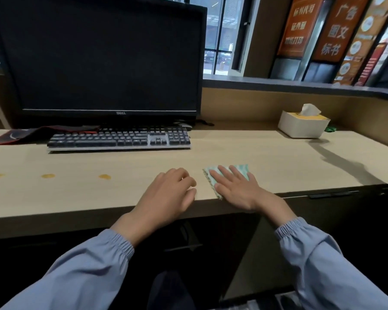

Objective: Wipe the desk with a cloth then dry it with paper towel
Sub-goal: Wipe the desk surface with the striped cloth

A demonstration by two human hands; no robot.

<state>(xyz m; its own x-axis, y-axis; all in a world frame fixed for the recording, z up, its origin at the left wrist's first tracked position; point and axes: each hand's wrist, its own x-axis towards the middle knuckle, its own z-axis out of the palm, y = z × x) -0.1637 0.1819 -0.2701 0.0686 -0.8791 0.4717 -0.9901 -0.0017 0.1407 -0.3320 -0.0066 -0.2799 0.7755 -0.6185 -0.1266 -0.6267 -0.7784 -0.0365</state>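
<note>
A green-and-white striped cloth [240, 169] lies flat on the light wooden desk [278, 162] near its front edge. My right hand [235, 186] presses on the cloth with straight, spread fingers and covers most of it. My left hand [173, 191] rests on the desk just left of the cloth, fingers loosely curled, holding nothing. Three yellow-brown spill spots [48, 176] dot the desk to the left. A white tissue box [302, 124] with a tissue sticking up stands at the back right.
A black keyboard [119, 139] sits in front of a dark monitor [99, 59]. A black-and-red mouse pad [31, 133] lies crumpled at the left. A mouse [185, 126] sits behind the keyboard. A raised counter ledge [300, 86] runs along the back.
</note>
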